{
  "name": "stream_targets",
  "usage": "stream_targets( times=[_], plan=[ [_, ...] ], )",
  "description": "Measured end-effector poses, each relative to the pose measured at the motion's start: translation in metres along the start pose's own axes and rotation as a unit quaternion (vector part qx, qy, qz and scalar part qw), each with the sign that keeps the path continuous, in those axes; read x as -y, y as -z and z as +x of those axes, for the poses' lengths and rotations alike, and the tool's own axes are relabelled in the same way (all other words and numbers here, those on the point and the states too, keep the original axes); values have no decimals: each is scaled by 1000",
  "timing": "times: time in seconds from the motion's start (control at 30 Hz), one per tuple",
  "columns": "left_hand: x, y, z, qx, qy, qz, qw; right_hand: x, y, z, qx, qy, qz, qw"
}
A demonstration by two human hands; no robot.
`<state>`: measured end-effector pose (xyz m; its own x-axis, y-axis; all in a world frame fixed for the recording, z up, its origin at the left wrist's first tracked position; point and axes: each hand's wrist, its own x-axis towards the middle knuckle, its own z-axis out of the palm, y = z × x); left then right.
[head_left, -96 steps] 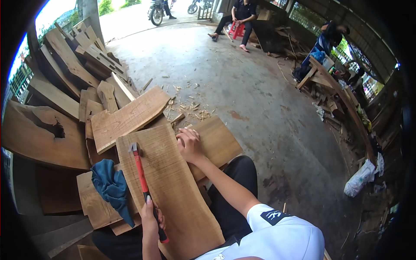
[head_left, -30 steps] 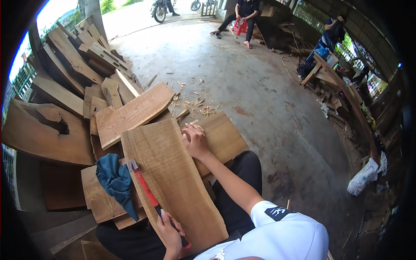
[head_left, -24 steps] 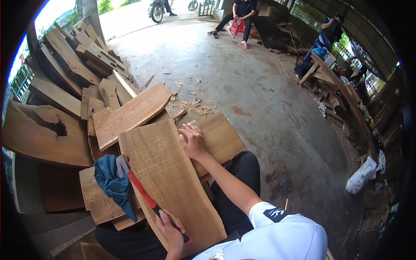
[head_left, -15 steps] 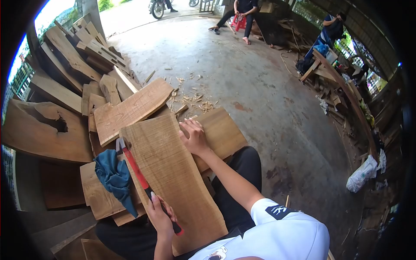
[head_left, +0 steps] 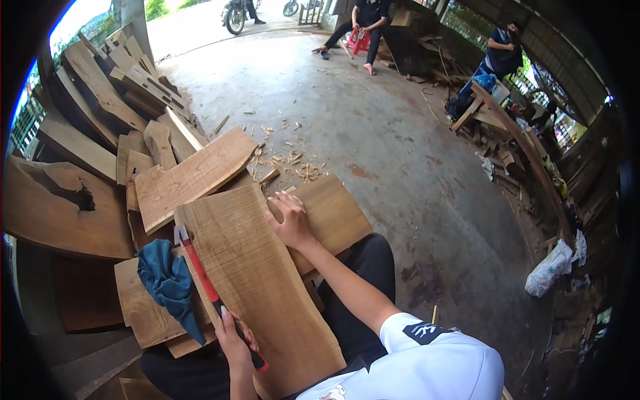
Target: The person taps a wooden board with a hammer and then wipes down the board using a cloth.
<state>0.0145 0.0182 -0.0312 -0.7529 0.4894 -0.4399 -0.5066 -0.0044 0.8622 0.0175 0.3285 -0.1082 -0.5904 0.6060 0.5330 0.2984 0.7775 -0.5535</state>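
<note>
1 red-and-black hammer [head_left: 201, 272] along left edge of 1 plank [head_left: 257, 267], in clenched fingers of left hand [head_left: 235, 339], fingers of right hand [head_left: 291, 225] loosely spread at plank's right edge, blue cloth [head_left: 163, 277] nearby

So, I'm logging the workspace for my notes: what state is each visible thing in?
Board: lying broad face up
Hammer: gripped in the left hand
Right hand: open, at the board's right edge
Cloth: crumpled
Wood chips: scattered
Red stool: occupied
White bag: crumpled, lying down
</note>
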Motion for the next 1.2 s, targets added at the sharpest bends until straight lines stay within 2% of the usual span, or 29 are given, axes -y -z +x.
stream_targets(
  times=[0.07,0.17,0.23,0.3,0.37,0.43,0.47,0.57,0.7,0.8,0.87,0.97,1.03,1.1,1.17,1.2],
  plan=[
    [5,11,2,18,38,13,999,-1,-1,1,-1,5,3,1000],
    [-23,10,-17,30,70,-35,996,-1,-1,-1,3,0,6,1000],
    [-19,5,-25,42,43,-36,998,0,1,0,8,0,3,1000],
    [-11,0,-28,0,-19,-3,1000,-1,1,-1,11,-4,4,1000],
    [-5,6,-19,2,-31,17,999,0,0,-3,10,-3,9,1000],
    [-13,9,-13,33,56,6,998,0,1,2,5,0,11,1000],
    [-17,11,-15,32,70,2,997,0,2,0,7,-1,10,1000],
    [-18,2,-46,-2,42,-6,999,0,2,-1,13,1,9,1000],
    [13,12,-69,-9,8,19,1000,0,4,-2,6,-1,6,1000],
    [10,28,-64,12,53,50,997,2,2,1,0,5,6,1000],
    [-15,23,-72,18,88,10,996,0,5,-6,8,1,2,1000],
    [-9,18,-69,29,50,0,998,0,4,-2,8,-3,6,1000],
    [2,14,-57,4,-31,50,998,0,5,-3,13,-4,1,1000],
    [2,18,-44,12,-23,56,998,2,5,-2,9,-4,3,1000],
    [-10,16,-34,19,102,13,994,2,5,-3,9,-3,4,1000],
    [-18,14,-34,17,98,29,995,2,5,-2,9,-3,4,1000]
  ],
)
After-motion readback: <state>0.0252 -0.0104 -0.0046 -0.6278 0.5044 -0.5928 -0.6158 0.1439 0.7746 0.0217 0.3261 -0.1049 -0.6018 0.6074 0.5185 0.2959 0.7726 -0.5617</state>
